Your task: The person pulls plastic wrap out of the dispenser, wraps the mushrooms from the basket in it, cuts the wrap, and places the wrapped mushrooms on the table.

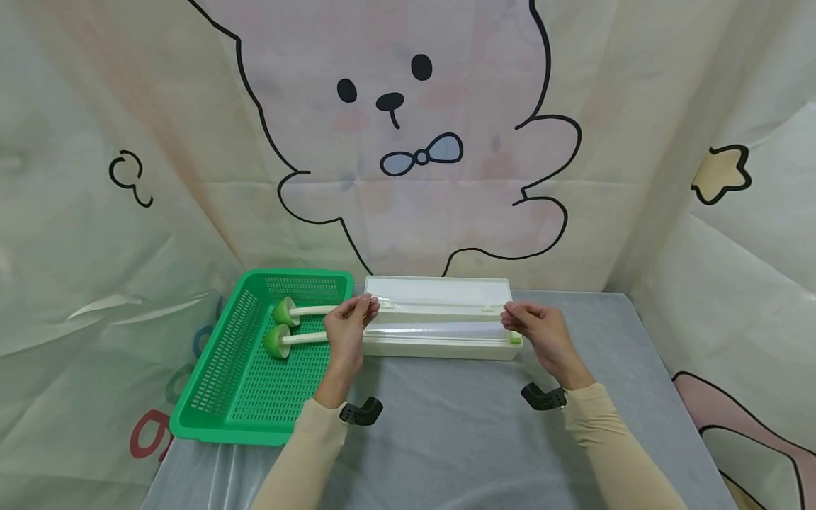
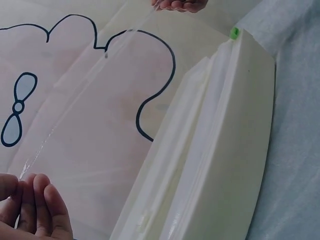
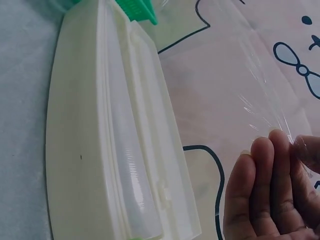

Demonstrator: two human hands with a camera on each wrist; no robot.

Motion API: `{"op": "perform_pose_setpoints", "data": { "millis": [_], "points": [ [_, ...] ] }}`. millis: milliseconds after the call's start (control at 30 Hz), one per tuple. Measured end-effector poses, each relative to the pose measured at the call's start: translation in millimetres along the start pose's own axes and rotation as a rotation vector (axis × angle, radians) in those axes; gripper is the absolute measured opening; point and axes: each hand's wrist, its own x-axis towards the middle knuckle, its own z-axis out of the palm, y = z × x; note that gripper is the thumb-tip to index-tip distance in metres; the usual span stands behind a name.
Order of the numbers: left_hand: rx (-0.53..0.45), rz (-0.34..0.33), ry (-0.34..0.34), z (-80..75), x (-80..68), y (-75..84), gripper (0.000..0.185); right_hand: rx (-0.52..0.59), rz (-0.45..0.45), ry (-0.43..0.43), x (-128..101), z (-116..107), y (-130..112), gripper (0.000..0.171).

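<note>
A white cling film dispenser (image 1: 440, 348) lies lengthwise on the table with its lid (image 1: 440, 289) up at the back. Inside it is a roll of clear film (image 1: 446, 331). My left hand (image 1: 347, 329) pinches one end of a thin sheet of cling film (image 2: 52, 132) between thumb and forefinger, the other fingers loosely bent. At the opposite end my right hand (image 1: 538, 336) pinches the same sheet, which creases near the fingertips in the right wrist view. Both hands hold it stretched above the dispenser.
On the left stands a green plastic basket (image 1: 191, 418). Two green-headed tools with white handles (image 1: 277, 341) lie across it, their handle ends hidden behind my left hand. A grey cloth (image 1: 446, 439) covers the table. A printed curtain (image 1: 484, 212) hangs behind.
</note>
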Motion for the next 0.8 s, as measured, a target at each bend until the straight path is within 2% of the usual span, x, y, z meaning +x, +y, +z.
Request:
{"op": "perform_pose_setpoints", "data": {
  "millis": [267,467,700,800],
  "points": [
    [-0.007,0.027,-0.026,2.1,1.2,8.4,0.026,0.042,-0.039,-0.014,0.0,-2.0,-4.4,0.025],
    [-0.029,0.029,-0.040,5.0,1.9,15.8,0.024,0.063,-0.050,-0.018,-1.2,-2.0,-8.1,0.042],
    [-0.034,0.042,-0.045,9.7,3.4,23.8,0.021,0.096,-0.073,-0.020,-2.8,-1.9,-14.4,0.032],
    [-0.017,0.046,-0.052,11.6,3.3,27.5,0.021,0.108,-0.084,-0.021,-4.0,-2.0,-17.4,0.037]
  ]
}}
